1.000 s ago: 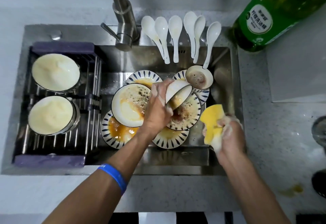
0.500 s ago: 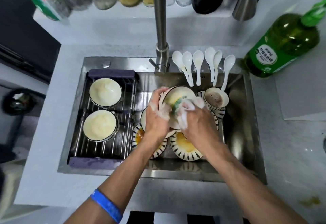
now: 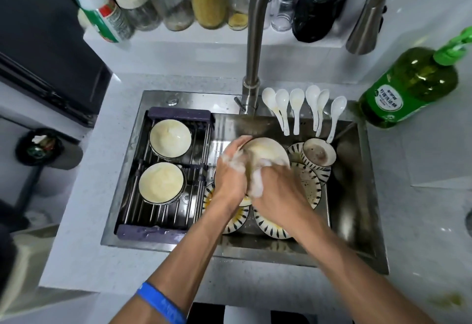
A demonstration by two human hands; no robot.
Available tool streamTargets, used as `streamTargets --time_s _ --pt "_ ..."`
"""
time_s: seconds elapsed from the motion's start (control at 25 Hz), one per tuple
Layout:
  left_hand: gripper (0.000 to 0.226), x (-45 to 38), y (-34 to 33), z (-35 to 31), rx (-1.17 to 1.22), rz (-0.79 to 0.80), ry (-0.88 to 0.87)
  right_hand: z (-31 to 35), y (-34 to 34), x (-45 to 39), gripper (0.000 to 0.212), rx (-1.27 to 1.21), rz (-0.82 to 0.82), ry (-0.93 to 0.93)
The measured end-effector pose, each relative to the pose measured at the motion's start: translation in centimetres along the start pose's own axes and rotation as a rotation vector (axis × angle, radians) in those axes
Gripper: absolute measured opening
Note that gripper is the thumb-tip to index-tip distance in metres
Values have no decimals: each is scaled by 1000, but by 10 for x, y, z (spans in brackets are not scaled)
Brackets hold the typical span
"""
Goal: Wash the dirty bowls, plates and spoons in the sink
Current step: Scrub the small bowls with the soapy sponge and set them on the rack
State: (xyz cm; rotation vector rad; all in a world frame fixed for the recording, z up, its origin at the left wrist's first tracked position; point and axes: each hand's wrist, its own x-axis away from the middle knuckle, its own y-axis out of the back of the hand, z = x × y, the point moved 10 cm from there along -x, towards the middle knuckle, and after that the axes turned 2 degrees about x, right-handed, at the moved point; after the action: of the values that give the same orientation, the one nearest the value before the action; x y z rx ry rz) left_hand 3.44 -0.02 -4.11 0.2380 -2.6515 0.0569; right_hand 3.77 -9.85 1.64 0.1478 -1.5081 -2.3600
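Both hands busy: I've left hand [image 3: 231, 174] gripping bowl [image 3: 265, 151], right hand [image 3: 274, 191] w/ foamy fingers [image 3: 256, 183] scrubbing; grip unclear. Next: rinse, rack [image 3: 168, 231].

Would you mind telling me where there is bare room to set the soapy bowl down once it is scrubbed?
The drying rack has bare bars in front of its two bowls. Bare counter lies right of the sink. The basin under both hands is crowded with striped plates.
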Motion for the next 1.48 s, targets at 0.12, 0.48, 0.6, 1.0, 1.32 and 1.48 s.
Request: streamTargets --time_s 0.12,0.48,0.6,1.0,1.32,1.48 --pt "32 2 -21 -22 -49 140 -43 -7 2 0 33 -2 -60 -3" --pt "35 -4 -6 -48 -31 -27 -100 -4 2 21 43 290 124 111" --pt "57 -7 -29 -55 -237 196 -39 5 7 21 46 411 91 207" --pt "52 -4 14 -66 -249 -44 -186 16 13 5 26 207 56 144" --pt "41 -10 9 -76 -249 49 -151 38 19 1 28 144 -46 228" --pt "50 -7 10 -85 -230 65 -200 29 19 7 37 142 -91 160"
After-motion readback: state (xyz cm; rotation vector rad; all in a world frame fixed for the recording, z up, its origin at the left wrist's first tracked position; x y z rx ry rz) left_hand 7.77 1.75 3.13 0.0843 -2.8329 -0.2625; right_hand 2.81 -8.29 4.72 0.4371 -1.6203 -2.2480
